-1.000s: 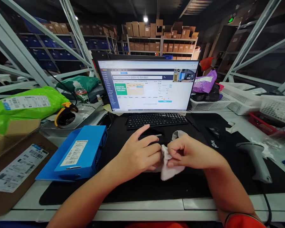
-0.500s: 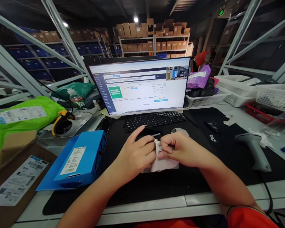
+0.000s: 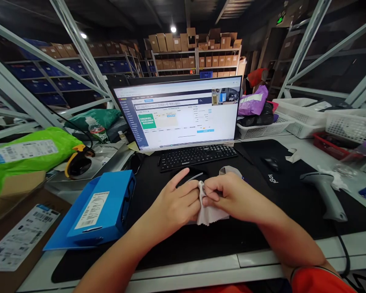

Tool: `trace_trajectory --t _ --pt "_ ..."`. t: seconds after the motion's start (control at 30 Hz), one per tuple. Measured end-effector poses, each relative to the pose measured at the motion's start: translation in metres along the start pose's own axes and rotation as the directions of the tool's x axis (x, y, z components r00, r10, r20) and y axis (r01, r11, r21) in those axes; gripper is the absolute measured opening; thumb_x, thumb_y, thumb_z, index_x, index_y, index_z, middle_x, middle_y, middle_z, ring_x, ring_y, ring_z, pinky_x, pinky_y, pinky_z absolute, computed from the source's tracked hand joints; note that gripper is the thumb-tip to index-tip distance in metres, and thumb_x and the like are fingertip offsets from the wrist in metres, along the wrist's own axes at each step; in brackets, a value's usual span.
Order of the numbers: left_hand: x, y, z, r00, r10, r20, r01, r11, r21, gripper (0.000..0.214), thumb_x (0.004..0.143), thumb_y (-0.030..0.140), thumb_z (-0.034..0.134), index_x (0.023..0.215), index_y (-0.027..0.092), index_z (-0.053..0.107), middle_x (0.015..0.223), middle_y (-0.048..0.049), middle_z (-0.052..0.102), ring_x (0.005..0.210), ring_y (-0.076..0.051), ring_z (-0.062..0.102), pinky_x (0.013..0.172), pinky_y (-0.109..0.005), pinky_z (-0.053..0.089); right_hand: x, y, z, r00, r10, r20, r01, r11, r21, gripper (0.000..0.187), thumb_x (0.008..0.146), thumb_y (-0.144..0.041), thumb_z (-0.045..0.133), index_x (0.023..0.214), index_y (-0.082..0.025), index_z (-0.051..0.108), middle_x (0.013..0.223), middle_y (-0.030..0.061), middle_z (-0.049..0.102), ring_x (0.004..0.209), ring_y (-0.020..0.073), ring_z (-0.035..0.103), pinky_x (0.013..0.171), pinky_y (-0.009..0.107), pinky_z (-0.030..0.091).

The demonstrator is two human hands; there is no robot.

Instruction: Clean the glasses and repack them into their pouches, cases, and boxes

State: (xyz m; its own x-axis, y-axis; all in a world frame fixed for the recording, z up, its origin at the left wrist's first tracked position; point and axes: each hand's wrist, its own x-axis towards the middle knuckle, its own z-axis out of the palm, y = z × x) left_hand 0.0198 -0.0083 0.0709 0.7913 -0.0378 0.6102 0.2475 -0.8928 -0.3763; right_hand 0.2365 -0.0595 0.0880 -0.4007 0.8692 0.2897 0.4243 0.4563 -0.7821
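Over the black desk mat, my right hand point(image 3: 230, 195) pinches a light, zigzag-edged cloth point(image 3: 210, 213), bunched at its top and hanging down. My left hand point(image 3: 178, 199) is pressed up against the cloth from the other side, its index finger raised and the other fingers curled. What these fingers grip is mostly hidden. Just beyond them shows a dark shape with a thin grey bar point(image 3: 197, 176). A greyish rounded piece point(image 3: 231, 170) peeks out behind my right hand. Left of my hands lies a blue box point(image 3: 110, 219) with a white label and its flap spread out.
A monitor point(image 3: 183, 118) and a black keyboard point(image 3: 198, 156) stand ahead. To the right are a mouse point(image 3: 271, 164) and a grey barcode scanner point(image 3: 325, 193). White baskets point(image 3: 305, 118) line the back right. A cardboard box point(image 3: 18, 228) and green parcel point(image 3: 30, 152) crowd the left.
Both hands keep nearly the same place, with the cloth's hanging edge shifted slightly. The grey bar beyond my left hand shows more and is tilted more. The view has moved a little.
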Motion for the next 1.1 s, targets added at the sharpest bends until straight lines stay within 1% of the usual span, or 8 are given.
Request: trace_trajectory --t 0.07,0.2,0.27,0.43,0.6,0.7,0.87,1.1 --pt "0.0 -0.001 -0.001 1.0 0.001 -0.029 0.0 1.0 0.02 0.018 0.095 0.019 0.057 0.078 0.019 0.063 0.087 0.0011 0.073 0.103 -0.017 0.065 0.127 -0.047 0.017 0.001 -0.002 0.001 1.0 -0.008 -0.012 0.008 1.0 0.008 0.039 0.087 -0.016 0.066 0.064 -0.019 0.035 0.06 -0.008 0.034 0.058 0.0074 0.029 0.053 0.022 0.024" --pt "0.001 -0.003 -0.007 0.996 -0.016 -0.09 0.02 0.998 0.051 0.005 0.09 0.021 0.067 0.086 0.021 0.065 0.09 0.0062 0.075 0.101 -0.016 0.068 0.126 -0.05 0.015 0.003 0.013 -0.025 0.962 -0.069 0.266 -0.021 0.947 0.322 0.051 0.086 -0.029 0.073 0.062 -0.02 0.029 0.062 -0.0078 0.031 0.058 0.007 0.028 0.051 0.022 0.024" --pt "0.0 -0.004 -0.009 0.992 -0.046 -0.114 0.051 0.998 0.043 0.008 0.086 0.024 0.073 0.085 0.022 0.065 0.086 0.0074 0.076 0.098 -0.017 0.069 0.125 -0.051 0.018 0.003 0.024 -0.038 0.954 -0.073 0.291 -0.056 0.909 0.412 0.054 0.083 -0.032 0.077 0.06 -0.021 0.029 0.062 -0.0076 0.031 0.058 0.0072 0.028 0.051 0.023 0.024" --pt "-0.004 -0.012 -0.01 0.977 -0.149 -0.151 0.142 0.988 -0.058 0.015 0.081 0.028 0.078 0.086 0.022 0.064 0.085 0.0045 0.077 0.096 -0.02 0.069 0.122 -0.054 0.025 0.011 0.043 -0.045 0.999 -0.022 -0.024 0.032 0.756 0.654 0.06 0.073 -0.031 0.087 0.058 -0.02 0.029 0.059 -0.0071 0.039 0.054 0.0062 0.035 0.05 0.02 0.027" --pt "-0.008 -0.022 -0.015 0.927 -0.273 -0.255 0.268 0.962 -0.056 0.014 0.079 0.027 0.078 0.084 0.022 0.067 0.084 0.0011 0.077 0.093 -0.022 0.069 0.118 -0.058 0.03 0.02 0.048 -0.051 0.889 0.165 -0.428 0.222 0.662 0.716 0.042 0.069 -0.037 0.09 0.072 -0.021 0.051 0.084 0.0008 0.07 0.079 0.0168 0.068 0.076 0.029 0.055" --pt "-0.008 -0.02 -0.017 0.879 -0.347 -0.326 0.356 0.934 -0.034 0.012 0.078 0.025 0.079 0.079 0.022 0.068 0.081 0.0014 0.075 0.09 -0.022 0.068 0.117 -0.058 0.031 0.02 0.043 -0.054 0.856 0.147 -0.496 0.266 0.697 0.666 0.039 0.072 -0.046 0.087 0.09 -0.023 0.061 0.1 0.0067 0.076 0.093 0.0259 0.073 0.09 0.041 0.056" --pt "-0.005 -0.014 -0.01 0.769 -0.458 -0.446 0.505 0.863 -0.018 0.011 0.078 0.022 0.078 0.079 0.022 0.067 0.079 0.0004 0.073 0.089 -0.022 0.069 0.113 -0.059 0.036 0.025 0.037 -0.036 0.795 0.148 -0.589 0.358 0.669 0.651 0.037 0.073 -0.048 0.085 0.094 -0.028 0.062 0.1 0.0016 0.075 0.08 0.0216 0.073 0.08 0.039 0.059" --pt "-0.002 -0.006 -0.004 0.675 -0.47 -0.569 0.596 0.801 0.047 0.012 0.076 0.019 0.076 0.076 0.021 0.064 0.077 0.0007 0.072 0.085 -0.022 0.068 0.107 -0.056 0.042 0.037 0.04 0.006 0.811 0.234 -0.536 0.288 0.638 0.714 0.039 0.073 -0.046 0.085 0.078 -0.024 0.053 0.097 0.0022 0.07 0.087 0.02 0.066 0.084 0.036 0.053"
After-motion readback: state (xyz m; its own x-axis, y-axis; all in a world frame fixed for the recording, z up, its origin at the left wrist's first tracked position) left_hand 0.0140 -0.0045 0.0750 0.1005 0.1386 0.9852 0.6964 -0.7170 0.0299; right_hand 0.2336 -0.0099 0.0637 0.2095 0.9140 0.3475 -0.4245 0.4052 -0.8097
